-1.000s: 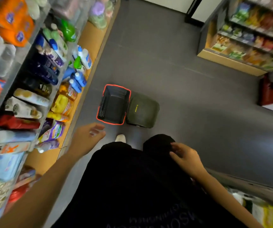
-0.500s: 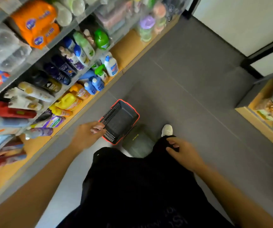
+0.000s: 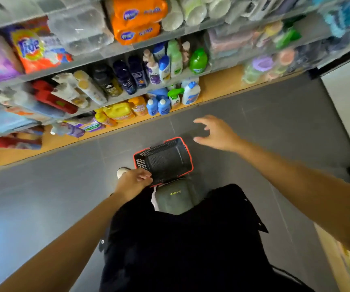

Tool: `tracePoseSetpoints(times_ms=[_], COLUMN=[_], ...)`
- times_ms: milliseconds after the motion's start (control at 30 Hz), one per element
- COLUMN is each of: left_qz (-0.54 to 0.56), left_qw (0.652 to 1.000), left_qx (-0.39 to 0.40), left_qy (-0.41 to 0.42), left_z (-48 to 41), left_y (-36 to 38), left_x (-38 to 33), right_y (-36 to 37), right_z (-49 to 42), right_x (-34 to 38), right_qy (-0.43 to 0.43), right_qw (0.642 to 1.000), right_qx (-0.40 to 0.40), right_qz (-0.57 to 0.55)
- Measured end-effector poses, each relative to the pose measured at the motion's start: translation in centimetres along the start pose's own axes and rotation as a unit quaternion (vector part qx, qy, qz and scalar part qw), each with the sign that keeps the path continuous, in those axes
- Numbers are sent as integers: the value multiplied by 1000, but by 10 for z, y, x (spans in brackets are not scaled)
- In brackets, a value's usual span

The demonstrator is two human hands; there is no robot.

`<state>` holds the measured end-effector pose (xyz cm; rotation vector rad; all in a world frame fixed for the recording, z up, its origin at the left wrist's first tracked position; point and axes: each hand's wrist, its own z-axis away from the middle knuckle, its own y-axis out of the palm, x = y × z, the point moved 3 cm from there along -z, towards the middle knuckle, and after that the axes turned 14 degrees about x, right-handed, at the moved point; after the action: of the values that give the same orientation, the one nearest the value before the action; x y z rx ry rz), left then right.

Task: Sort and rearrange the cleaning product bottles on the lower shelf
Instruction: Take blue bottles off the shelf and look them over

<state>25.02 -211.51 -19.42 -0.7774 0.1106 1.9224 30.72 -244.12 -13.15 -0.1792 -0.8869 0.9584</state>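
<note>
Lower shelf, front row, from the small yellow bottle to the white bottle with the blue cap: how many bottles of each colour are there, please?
Yellow bottles: 2
Orange bottle: 1
Blue bottles: 2
White bottles: 2, one with a green pump
Total: 7

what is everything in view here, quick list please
basket: one, black with red rim, on the floor
low object: one, dark green, beside the basket
small bottles: two, blue, lower shelf front
jug: one, yellow, lower shelf, left of them
packs: two, orange, stacked on upper shelf
shoe: one, white, left of basket
left hand: one, over basket's near corner, contact unclear
right hand: one, open, fingers spread, above floor
</note>
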Motion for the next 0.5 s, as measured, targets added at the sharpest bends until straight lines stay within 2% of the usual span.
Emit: tracePoseSetpoints(times_ms=[133,300,400,500], left_qz=[30,39,39,55], left_qw=[1000,998,995,990], left_qx=[-5,-41,-88,-121], left_qy=[3,0,22,42], left_z=[-60,-165,-237,-305], left_y=[-44,-90,-98,-99], left_x=[26,56,78,106], right_y=[-4,8,26,63], right_z=[-127,-291,-387,-462], right_x=[14,-23,-67,-112], right_qy=[-13,-14,-24,-52], right_qw=[1000,997,987,952], right_qx=[14,31,36,53], right_qz=[1,76,156,297])
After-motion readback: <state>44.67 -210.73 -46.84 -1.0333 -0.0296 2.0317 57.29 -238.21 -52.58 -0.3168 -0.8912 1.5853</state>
